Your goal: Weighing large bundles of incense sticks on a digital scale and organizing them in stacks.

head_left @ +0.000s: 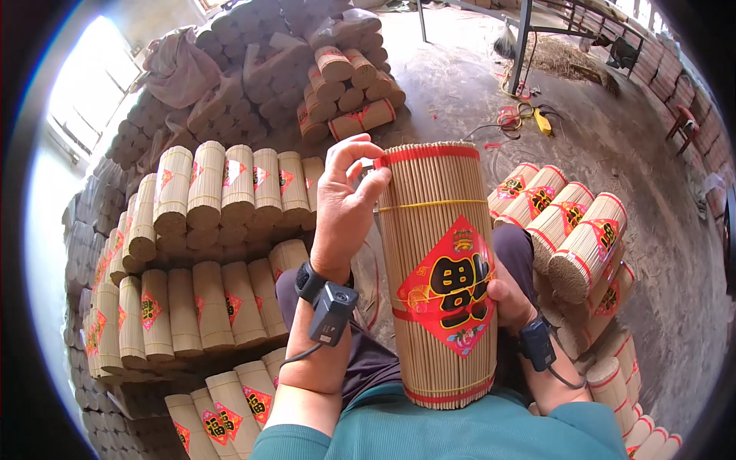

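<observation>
A thick bundle of thin tan sticks [429, 376] stands upright in front of me, its lower end against my lap. It has a red band [433, 153] near the top, a yellow tie [429, 205] below that, a red strip around the middle, and a red band at the bottom. A red diamond label [452, 285] with dark lettering is on its front. My left hand [343, 207] pinches red tape at the bundle's upper left edge. My right hand [512, 299] grips the bundle's right side, thumb on the front by the label; its other fingers are hidden behind.
Rows of similar labelled bundles [203, 307] are stacked on my left. More bundles [586, 238] are piled to my right, and another stack [353, 84] stands ahead. A metal frame [524, 46] and a yellow object with cables [542, 123] are on the floor beyond.
</observation>
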`<state>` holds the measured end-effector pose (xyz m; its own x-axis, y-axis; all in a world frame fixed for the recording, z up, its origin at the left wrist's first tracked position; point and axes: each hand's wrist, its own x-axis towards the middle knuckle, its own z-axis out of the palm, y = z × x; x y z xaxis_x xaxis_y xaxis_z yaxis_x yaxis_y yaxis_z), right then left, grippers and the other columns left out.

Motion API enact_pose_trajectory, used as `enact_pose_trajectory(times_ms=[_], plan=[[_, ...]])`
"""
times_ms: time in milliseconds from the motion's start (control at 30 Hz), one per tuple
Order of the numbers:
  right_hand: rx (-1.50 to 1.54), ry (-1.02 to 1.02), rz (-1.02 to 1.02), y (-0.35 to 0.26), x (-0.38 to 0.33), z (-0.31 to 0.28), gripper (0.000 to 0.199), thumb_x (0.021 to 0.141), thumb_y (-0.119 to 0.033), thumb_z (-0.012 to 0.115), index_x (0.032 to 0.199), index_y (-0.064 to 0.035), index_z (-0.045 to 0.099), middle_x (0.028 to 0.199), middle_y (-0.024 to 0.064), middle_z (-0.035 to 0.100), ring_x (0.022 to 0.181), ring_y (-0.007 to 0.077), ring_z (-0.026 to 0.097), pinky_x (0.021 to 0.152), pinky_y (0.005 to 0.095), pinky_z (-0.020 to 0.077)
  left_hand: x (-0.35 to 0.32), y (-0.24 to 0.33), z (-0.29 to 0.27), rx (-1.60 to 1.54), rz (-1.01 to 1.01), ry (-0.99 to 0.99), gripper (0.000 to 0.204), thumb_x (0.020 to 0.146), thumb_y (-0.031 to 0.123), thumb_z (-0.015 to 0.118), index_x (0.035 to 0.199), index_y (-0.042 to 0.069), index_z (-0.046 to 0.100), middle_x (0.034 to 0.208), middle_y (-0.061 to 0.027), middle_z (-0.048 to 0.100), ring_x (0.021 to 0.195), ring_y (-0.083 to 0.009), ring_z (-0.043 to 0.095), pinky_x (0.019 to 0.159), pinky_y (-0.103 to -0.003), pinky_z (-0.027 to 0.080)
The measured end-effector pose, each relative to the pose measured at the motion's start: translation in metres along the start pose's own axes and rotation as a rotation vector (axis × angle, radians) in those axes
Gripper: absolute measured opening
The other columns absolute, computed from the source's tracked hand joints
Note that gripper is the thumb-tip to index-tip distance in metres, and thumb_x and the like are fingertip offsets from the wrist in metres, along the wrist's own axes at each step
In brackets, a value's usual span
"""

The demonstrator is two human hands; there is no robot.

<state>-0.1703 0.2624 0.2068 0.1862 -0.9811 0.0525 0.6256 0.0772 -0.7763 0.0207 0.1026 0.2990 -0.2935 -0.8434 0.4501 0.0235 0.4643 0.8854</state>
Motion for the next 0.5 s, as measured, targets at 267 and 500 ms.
enact_pose_trajectory(times_ms=[267,500], plan=[[-0.040,-0.001,0.018,0.001,0.001,0.005,0.114,0.065,-0.050,0.080,0.146,-0.0028,0.015,0.137,0.0122,0.042,0.122,0.0203,0.047,0.100,0.0351,0.0429,0.003,0.006,-0.011,0.140,0.057,-0.013,0.011,0.073,0.009,0.061,0.084,0.006,0.060,0.136,-0.0130,0.045,0.128,-0.0283,0.042,0.107,-0.041,0.031],[-0.081,0.000,0.030,-0.001,0.004,0.011,0.117,0.062,-0.050,0.081,0.146,-0.0026,0.015,0.137,0.0122,0.042,0.122,0.0200,0.047,0.101,0.0345,0.0419,-0.003,0.016,-0.021,0.329,0.092,-0.015,0.010,0.073,0.008,0.060,0.083,0.006,0.061,0.138,-0.0144,0.044,0.129,-0.0309,0.039,0.108,-0.042,0.030]])
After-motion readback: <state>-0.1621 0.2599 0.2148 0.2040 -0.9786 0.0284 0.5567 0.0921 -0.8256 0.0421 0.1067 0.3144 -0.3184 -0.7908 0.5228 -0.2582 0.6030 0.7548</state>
